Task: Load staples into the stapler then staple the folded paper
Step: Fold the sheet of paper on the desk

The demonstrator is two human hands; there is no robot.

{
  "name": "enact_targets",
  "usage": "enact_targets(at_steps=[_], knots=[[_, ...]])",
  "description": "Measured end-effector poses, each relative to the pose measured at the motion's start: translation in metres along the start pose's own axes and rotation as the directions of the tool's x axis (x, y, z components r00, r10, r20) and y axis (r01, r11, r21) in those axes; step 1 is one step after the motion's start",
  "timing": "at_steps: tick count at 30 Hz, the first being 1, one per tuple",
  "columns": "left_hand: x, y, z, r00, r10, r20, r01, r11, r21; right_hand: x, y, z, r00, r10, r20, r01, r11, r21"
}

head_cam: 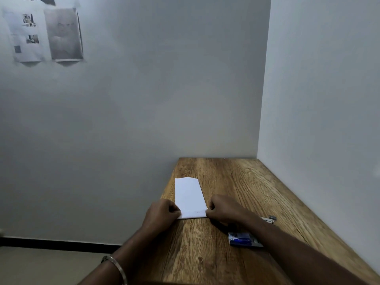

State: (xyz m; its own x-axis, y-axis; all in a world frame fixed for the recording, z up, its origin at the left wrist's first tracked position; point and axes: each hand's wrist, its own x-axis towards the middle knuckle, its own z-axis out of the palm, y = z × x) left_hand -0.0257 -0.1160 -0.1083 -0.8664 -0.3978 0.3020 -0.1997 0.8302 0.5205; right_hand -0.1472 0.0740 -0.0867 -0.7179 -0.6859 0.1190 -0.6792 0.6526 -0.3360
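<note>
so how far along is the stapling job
Early. The paper is already folded. Left hand and right hand pinch its near corners. The staple box and stapler lie untouched under the right arm, so loading and stapling remain.

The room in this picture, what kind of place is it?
Probably a plain office or study corner: a wooden table stands against bare grey walls, printed sheets hang on the wall, and a folded paper lies on the table.

Both forearms are bare — no sleeves; the left wrist wears a thin silver bangle (118, 266) — plain metal.
</note>
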Motion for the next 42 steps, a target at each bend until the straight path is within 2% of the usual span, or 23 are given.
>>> enact_targets(at_steps=[10,16,20,24,26,29,32,34,37,39,42], knots=[[0.0,-0.003,0.004,1.0,0.016,-0.023,-0.016,1.0,0.008,-0.001,0.001,0.001,1.0,-0.012,-0.013,0.011,1.0,-0.029],[-0.004,-0.003,0.005,0.997,0.048,-0.056,-0.046,0.999,0.03,-0.005,0.0,0.005,0.997,-0.06,-0.057,0.054,0.993,-0.103],[-0.008,0.002,0.005,0.981,0.173,-0.084,-0.161,0.978,0.129,-0.009,-0.001,0.006,0.987,-0.119,-0.104,0.106,0.987,-0.124],[-0.009,0.007,0.009,0.916,0.399,-0.045,-0.375,0.89,0.258,-0.014,-0.005,0.01,0.929,-0.32,-0.187,0.253,0.916,-0.311],[-0.007,0.011,0.01,0.876,0.481,0.039,-0.468,0.827,0.311,-0.014,-0.01,0.009,0.889,-0.427,-0.162,0.336,0.852,-0.403],[-0.007,0.016,0.009,0.839,0.529,0.128,-0.536,0.762,0.363,-0.017,-0.019,0.006,0.864,-0.497,-0.077,0.388,0.755,-0.529],[-0.006,0.018,0.007,0.829,0.518,0.213,-0.546,0.664,0.51,-0.025,-0.025,0.006,0.868,-0.497,0.006,0.374,0.645,-0.666],[-0.006,0.02,0.007,0.83,0.491,0.264,-0.535,0.567,0.627,-0.028,-0.027,0.004,0.872,-0.487,0.055,0.384,0.609,-0.694],[-0.007,0.026,0.007,0.823,0.464,0.328,-0.543,0.474,0.693,-0.029,-0.032,0.0,0.876,-0.472,0.104,0.396,0.576,-0.715],[-0.008,0.028,0.006,0.827,0.434,0.357,-0.546,0.471,0.693,-0.032,-0.034,-0.002,0.888,-0.439,0.139,0.39,0.558,-0.733],[-0.016,0.032,0.004,0.85,0.371,0.373,-0.524,0.537,0.661,-0.035,-0.034,0.0,0.911,-0.353,0.213,0.393,0.583,-0.712]])
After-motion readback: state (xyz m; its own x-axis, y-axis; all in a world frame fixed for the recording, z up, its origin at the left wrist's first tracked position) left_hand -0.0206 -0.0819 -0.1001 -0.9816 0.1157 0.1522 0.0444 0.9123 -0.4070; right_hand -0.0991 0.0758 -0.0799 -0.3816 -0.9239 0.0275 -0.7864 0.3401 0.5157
